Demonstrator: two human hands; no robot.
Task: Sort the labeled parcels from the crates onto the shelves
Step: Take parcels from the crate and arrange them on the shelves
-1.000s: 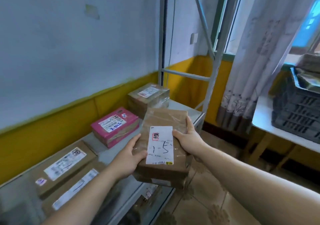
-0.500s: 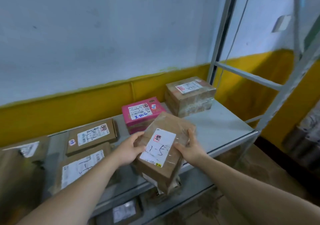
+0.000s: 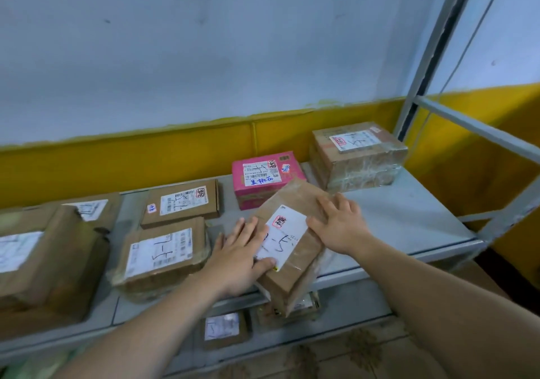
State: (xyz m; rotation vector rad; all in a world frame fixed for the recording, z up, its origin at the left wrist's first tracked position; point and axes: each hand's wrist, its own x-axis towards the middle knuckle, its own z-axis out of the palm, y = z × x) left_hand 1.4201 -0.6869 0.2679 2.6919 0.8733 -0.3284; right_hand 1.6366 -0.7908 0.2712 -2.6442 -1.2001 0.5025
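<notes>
Two bare hands lay on one brown taped parcel (image 3: 296, 196) at the front of the grey metal shelf (image 3: 409, 218). The parcel sat askew, its near end jutting past the shelf's front edge. Its far corner reached the front of a pink parcel (image 3: 267, 174); whether the two touched could not be told. A white label (image 3: 287, 234) with a handwritten "1-5" and a red stamp faced up on it.

The left hand (image 3: 238, 251) lay along the parcel's left side, its fingers (image 3: 248, 226) straight and close together and the thumb laid across the label's near corner. The right hand (image 3: 340, 228) rested flat on the parcel's right side, fingers spread over the brown top and thumb at the label's edge. Neither hand curled round the parcel.

Behind and to the right, a taller brown box (image 3: 358, 156) wrapped in clear tape stood near the shelf's back corner, just beside the pink parcel. Left of the hands lay a flat brown parcel (image 3: 163, 253) with a large white label, and behind that a thin cardboard parcel (image 3: 181, 203). A large brown box (image 3: 43, 259) filled the far left end, with another labelled parcel (image 3: 90, 209) behind it.

On the lower shelf (image 3: 359, 305), a small labelled parcel (image 3: 223, 327) showed between the forearms. A grey upright (image 3: 432, 45) of the shelf frame rose at the right against the white and yellow wall (image 3: 204, 42).
</notes>
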